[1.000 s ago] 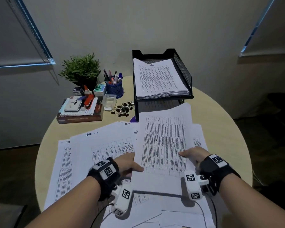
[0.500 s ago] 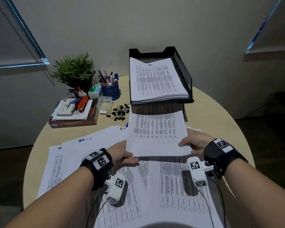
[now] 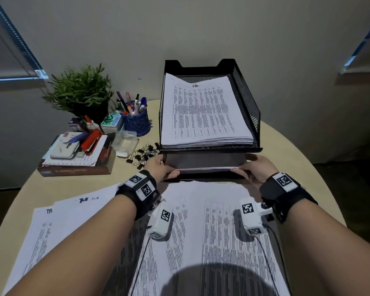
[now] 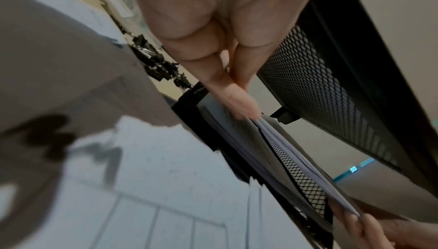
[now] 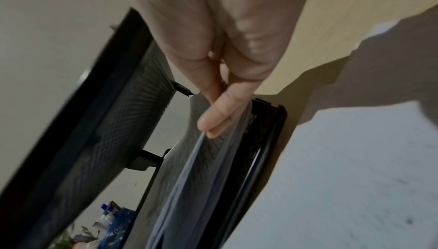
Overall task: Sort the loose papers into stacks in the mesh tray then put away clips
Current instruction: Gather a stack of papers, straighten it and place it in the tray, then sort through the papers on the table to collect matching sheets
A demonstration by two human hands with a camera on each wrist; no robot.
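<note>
Both hands' fingers [image 3: 173, 173], clamped on the sheet [image 3: 205, 168] that hung above the surface a moment ago, now feed it into the lower tray [image 3: 212, 178], adding to its stack.

The left hand [image 4: 213, 28] pinched the near edge of a thin sheaf of papers [image 4: 296, 155] at the front lip of the mesh tray [image 4: 331, 88], its lower tier. The right hand [image 4: 379, 230] held the same edge at the far corner. Binder clips [image 4: 158, 65] lay on the table [image 4: 163, 82] beside the tray's front corner, and loose sheets [image 4: 166, 187] lay before its front edge.
</note>
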